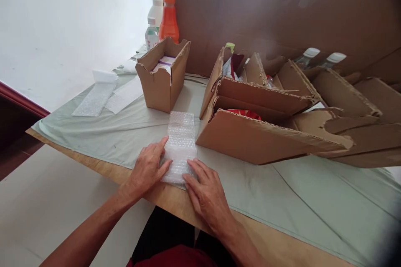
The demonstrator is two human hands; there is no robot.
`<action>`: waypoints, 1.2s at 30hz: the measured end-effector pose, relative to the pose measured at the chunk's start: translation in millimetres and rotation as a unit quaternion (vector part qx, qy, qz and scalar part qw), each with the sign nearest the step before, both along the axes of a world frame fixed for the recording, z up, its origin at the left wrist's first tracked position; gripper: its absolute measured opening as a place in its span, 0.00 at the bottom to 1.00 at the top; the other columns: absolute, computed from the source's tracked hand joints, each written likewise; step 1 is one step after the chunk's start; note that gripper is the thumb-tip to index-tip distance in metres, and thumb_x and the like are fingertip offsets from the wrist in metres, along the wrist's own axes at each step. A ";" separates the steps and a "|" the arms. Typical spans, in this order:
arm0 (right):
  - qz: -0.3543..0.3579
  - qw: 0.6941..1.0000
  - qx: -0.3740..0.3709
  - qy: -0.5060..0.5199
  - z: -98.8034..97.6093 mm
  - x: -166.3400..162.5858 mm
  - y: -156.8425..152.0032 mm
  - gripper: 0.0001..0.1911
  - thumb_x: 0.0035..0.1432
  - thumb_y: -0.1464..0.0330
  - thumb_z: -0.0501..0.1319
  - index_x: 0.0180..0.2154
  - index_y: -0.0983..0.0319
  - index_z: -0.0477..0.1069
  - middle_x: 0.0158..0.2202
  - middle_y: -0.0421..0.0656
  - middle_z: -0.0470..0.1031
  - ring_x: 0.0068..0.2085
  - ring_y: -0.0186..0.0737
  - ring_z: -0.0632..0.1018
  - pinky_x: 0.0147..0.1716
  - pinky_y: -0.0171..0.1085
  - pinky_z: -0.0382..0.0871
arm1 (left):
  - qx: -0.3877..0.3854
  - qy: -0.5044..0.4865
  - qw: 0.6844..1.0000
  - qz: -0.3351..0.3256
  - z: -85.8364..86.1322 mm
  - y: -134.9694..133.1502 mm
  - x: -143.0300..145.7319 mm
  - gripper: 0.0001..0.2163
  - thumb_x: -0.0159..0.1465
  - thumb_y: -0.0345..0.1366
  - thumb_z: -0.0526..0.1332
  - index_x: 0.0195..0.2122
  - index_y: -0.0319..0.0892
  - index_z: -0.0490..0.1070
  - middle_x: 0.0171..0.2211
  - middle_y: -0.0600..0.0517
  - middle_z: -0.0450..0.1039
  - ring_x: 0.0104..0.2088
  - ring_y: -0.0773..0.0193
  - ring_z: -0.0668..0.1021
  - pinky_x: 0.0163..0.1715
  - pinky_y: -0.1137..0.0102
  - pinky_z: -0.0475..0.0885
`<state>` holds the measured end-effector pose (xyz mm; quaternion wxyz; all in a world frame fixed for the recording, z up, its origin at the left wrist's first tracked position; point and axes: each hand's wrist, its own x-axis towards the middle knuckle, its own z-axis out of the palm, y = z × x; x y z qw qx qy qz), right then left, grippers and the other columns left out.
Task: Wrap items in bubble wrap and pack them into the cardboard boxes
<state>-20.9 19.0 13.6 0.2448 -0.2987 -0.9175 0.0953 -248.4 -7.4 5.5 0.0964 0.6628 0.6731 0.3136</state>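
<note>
A strip of clear bubble wrap (181,133) lies lengthwise on the cloth near the table's front edge. Its nearer half looks thicker, as if folded over or laid double. At its left side rests my left hand (149,167), thumb and index finger apart, the tips touching the wrap. On the opposite side, my right hand (206,187) has its fingertips on the wrap's right edge, fingers loosely stretched. Neither hand grips anything. Whatever lies beneath the wrap, if anything, I cannot make out.
Farther left lie more bubble wrap pieces (95,98). A small cardboard box (158,94) holding white-and-purple packs stands behind the strip. To the right are cardboard bins (250,137) with packets inside. Bottles, one orange (169,21), stand at the back by a cardboard wall (250,8).
</note>
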 end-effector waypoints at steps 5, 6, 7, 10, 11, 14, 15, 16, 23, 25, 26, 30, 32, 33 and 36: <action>0.026 0.993 -0.109 0.042 9.1 -1.0 1.4 0.11 0.68 0.76 0.55 0.45 0.60 0.74 0.41 0.44 0.82 0.42 0.42 0.80 0.44 0.43 0.72 | 0.021 -0.027 0.996 -0.088 21.2 -38.4 4.3 0.28 0.66 0.38 0.63 0.67 0.47 0.59 0.53 0.44 0.75 0.52 0.51 0.76 0.52 0.57 0.72; 0.025 0.989 -0.142 0.043 11.8 0.2 -0.5 0.11 0.69 0.76 0.55 0.44 0.60 0.74 0.39 0.42 0.82 0.39 0.41 0.80 0.42 0.42 0.72 | 0.011 -0.035 0.994 -0.104 22.8 -45.5 5.9 0.26 0.67 0.36 0.62 0.66 0.48 0.61 0.48 0.46 0.77 0.48 0.54 0.77 0.49 0.59 0.73; 0.021 0.985 -0.166 0.043 14.1 1.3 -2.6 0.10 0.69 0.75 0.55 0.44 0.60 0.74 0.37 0.41 0.82 0.37 0.40 0.79 0.41 0.41 0.72 | 0.003 -0.040 0.993 -0.110 22.7 -50.6 7.5 0.24 0.68 0.33 0.60 0.65 0.48 0.62 0.42 0.49 0.78 0.43 0.56 0.78 0.46 0.60 0.73; -0.015 0.989 -0.133 0.065 17.6 2.2 -9.4 0.10 0.68 0.74 0.56 0.47 0.61 0.74 0.40 0.43 0.81 0.39 0.42 0.79 0.41 0.42 0.72 | -0.021 -0.037 0.996 -0.078 14.4 -51.0 10.6 0.20 0.68 0.31 0.57 0.61 0.44 0.67 0.34 0.51 0.77 0.35 0.59 0.77 0.40 0.63 0.72; -0.032 0.992 -0.095 0.077 17.7 2.1 -11.6 0.11 0.68 0.73 0.56 0.49 0.61 0.73 0.42 0.46 0.81 0.41 0.44 0.79 0.41 0.43 0.71 | -0.027 -0.026 0.997 -0.063 10.3 -47.0 11.0 0.19 0.68 0.32 0.58 0.60 0.43 0.68 0.33 0.51 0.77 0.34 0.59 0.77 0.39 0.62 0.72; -0.052 0.996 -0.002 0.073 15.3 1.4 -15.8 0.13 0.67 0.74 0.56 0.51 0.60 0.72 0.49 0.50 0.79 0.49 0.49 0.77 0.48 0.48 0.69 | -0.034 0.042 0.998 -0.033 1.4 -33.4 11.2 0.20 0.67 0.33 0.59 0.60 0.40 0.69 0.29 0.51 0.76 0.32 0.56 0.76 0.39 0.59 0.71; -0.044 0.997 0.006 0.056 13.8 1.2 -15.9 0.14 0.66 0.74 0.57 0.51 0.59 0.73 0.50 0.50 0.79 0.52 0.50 0.76 0.50 0.50 0.68 | -0.032 0.068 0.997 -0.025 0.6 -30.9 11.5 0.19 0.67 0.33 0.59 0.59 0.40 0.70 0.30 0.51 0.76 0.32 0.55 0.76 0.39 0.58 0.71; -0.032 0.999 0.008 0.040 12.2 0.9 -15.1 0.14 0.66 0.75 0.57 0.50 0.59 0.73 0.52 0.50 0.79 0.54 0.51 0.76 0.52 0.51 0.67 | -0.023 0.088 0.996 -0.015 1.0 -30.3 11.8 0.19 0.67 0.34 0.59 0.58 0.40 0.70 0.32 0.49 0.77 0.34 0.54 0.77 0.40 0.58 0.71; 0.010 0.993 -0.109 0.049 13.8 4.1 -9.3 0.12 0.68 0.75 0.57 0.49 0.59 0.73 0.42 0.44 0.82 0.46 0.46 0.79 0.49 0.47 0.70 | 0.024 -0.002 0.993 -0.116 17.0 -54.1 13.6 0.18 0.70 0.33 0.58 0.60 0.44 0.66 0.46 0.46 0.77 0.47 0.54 0.77 0.50 0.58 0.70; -0.015 0.994 -0.100 0.043 16.6 4.9 -11.5 0.13 0.68 0.74 0.56 0.51 0.59 0.72 0.44 0.46 0.81 0.45 0.47 0.79 0.47 0.47 0.71 | 0.002 -0.005 0.993 -0.115 15.1 -50.9 14.0 0.18 0.70 0.31 0.56 0.60 0.43 0.66 0.40 0.48 0.78 0.41 0.56 0.77 0.46 0.59 0.71; -0.034 0.996 -0.072 0.040 17.3 4.5 -12.8 0.14 0.68 0.74 0.55 0.52 0.60 0.72 0.46 0.48 0.81 0.47 0.48 0.78 0.47 0.49 0.71 | -0.005 0.009 0.995 -0.099 12.5 -46.6 14.5 0.18 0.70 0.30 0.55 0.60 0.43 0.66 0.38 0.48 0.78 0.39 0.56 0.77 0.44 0.59 0.72; -0.043 0.999 0.007 0.009 15.0 -1.3 -13.9 0.16 0.65 0.74 0.58 0.53 0.61 0.72 0.54 0.51 0.77 0.55 0.55 0.74 0.53 0.54 0.66 | 0.006 0.086 0.996 -0.021 1.4 -29.8 18.1 0.18 0.68 0.32 0.56 0.59 0.42 0.68 0.41 0.45 0.77 0.42 0.51 0.77 0.43 0.56 0.72; -0.021 1.000 -0.004 -0.009 13.1 -4.1 -10.9 0.16 0.62 0.75 0.59 0.51 0.59 0.72 0.52 0.49 0.78 0.55 0.54 0.75 0.54 0.54 0.66 | 0.037 0.078 0.996 -0.015 1.4 -30.9 18.7 0.17 0.69 0.33 0.56 0.59 0.42 0.69 0.47 0.43 0.76 0.46 0.50 0.77 0.46 0.55 0.72; -0.017 1.000 -0.013 -0.006 12.8 -4.7 -8.8 0.15 0.62 0.76 0.60 0.50 0.59 0.72 0.51 0.48 0.79 0.54 0.53 0.76 0.54 0.54 0.66 | 0.049 0.061 0.997 -0.027 3.2 -34.1 18.2 0.17 0.70 0.34 0.57 0.60 0.43 0.68 0.50 0.42 0.75 0.48 0.49 0.76 0.48 0.55 0.72; -0.009 0.996 -0.075 0.037 14.9 -2.2 -3.4 0.14 0.64 0.76 0.59 0.49 0.59 0.73 0.43 0.45 0.81 0.45 0.46 0.78 0.49 0.47 0.71 | 0.046 0.000 0.995 -0.084 11.4 -46.0 14.1 0.20 0.69 0.34 0.58 0.62 0.46 0.65 0.50 0.43 0.75 0.50 0.51 0.77 0.51 0.56 0.72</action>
